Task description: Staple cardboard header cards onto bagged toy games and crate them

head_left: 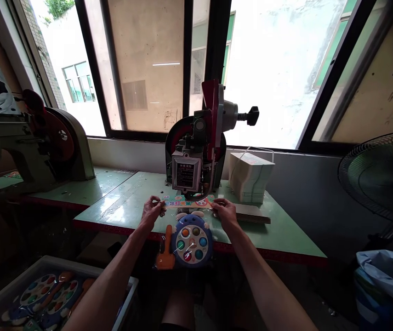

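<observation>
A printed header card with colourful lettering lies under the head of a stapling machine. My left hand pinches the card's left end, and my right hand pinches its right end. Below the card, over the table's front edge, hangs a round blue toy with several coloured buttons. An orange toy hammer hangs to the left of it. Shine around both suggests a clear bag. Whether the bag's top sits inside the card's fold I cannot tell.
Right of the machine, a tied stack of cards stands behind a flat grey block on the green table. Lower left, a bin holds several bagged toys. A second machine stands left; a fan and sack are right.
</observation>
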A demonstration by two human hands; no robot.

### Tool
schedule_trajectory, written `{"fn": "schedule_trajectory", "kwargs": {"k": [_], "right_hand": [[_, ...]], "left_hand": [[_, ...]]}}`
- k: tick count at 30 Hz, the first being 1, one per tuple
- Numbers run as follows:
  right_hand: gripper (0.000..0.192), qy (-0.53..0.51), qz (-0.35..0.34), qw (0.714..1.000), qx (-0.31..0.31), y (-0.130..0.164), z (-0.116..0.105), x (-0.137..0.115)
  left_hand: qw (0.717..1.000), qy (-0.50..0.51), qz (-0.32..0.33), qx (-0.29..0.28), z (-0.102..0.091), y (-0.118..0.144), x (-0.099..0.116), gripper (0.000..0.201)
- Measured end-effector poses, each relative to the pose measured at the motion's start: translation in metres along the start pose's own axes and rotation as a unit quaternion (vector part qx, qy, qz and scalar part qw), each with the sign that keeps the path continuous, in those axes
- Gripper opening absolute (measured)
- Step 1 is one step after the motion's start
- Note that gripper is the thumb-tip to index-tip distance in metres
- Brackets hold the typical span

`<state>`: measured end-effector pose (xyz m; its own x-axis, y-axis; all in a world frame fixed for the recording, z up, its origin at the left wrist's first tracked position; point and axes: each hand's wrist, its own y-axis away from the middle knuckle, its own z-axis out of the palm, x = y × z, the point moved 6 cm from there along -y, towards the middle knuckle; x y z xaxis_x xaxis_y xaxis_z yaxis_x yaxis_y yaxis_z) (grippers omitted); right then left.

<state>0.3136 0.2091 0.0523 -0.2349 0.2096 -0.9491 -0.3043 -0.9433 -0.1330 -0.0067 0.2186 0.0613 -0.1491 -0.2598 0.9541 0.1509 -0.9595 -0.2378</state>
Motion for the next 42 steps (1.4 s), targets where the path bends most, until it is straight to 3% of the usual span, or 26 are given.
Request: {"fn": "schedule_trajectory", "kwargs": {"k": [4,15,17,22,25,27,32,36,42], "right_hand": [[0.032,-0.005,0.008,1.0,-0.007,-0.002,0.012,0.005],[0.039,-0.012,0.011,1.0,0.026,-0.004,0.008,0.013],[0.041,-0.021,0.003,0.999,0.037,-0.003,0.009,0.014],[0.049,-0.04,-0.008,0.997,0.064,-0.004,0.012,0.014],[0.054,-0.047,-0.008,0.997,0.068,0.002,0.012,0.013],[0.054,-0.046,0.001,0.998,0.045,0.014,0.014,0.016],[0.05,-0.001,0.054,0.994,-0.094,0.057,0.043,0.042],[0.045,0.005,0.062,0.993,-0.102,0.071,0.066,0.052],[0.044,0.016,0.065,0.992,-0.105,0.069,0.079,0.051]], "left_hand": [[1.0,-0.003,-0.002,0.011,-0.013,-0.001,0.003,0.049],[0.998,0.033,-0.046,0.027,-0.019,0.005,-0.006,0.051],[0.995,0.055,-0.078,0.019,-0.013,0.014,-0.008,0.045],[0.975,0.087,-0.191,-0.065,0.023,0.038,-0.019,0.034],[0.972,0.106,-0.203,-0.058,0.032,0.04,-0.019,0.03],[0.974,0.117,-0.192,-0.037,0.028,0.038,-0.014,0.027],[0.975,0.116,-0.188,0.002,-0.003,0.047,0.004,0.02],[0.975,0.101,-0.193,0.039,-0.025,0.056,0.017,0.012],[0.975,0.1,-0.192,0.047,-0.033,0.06,0.023,0.012]]}}
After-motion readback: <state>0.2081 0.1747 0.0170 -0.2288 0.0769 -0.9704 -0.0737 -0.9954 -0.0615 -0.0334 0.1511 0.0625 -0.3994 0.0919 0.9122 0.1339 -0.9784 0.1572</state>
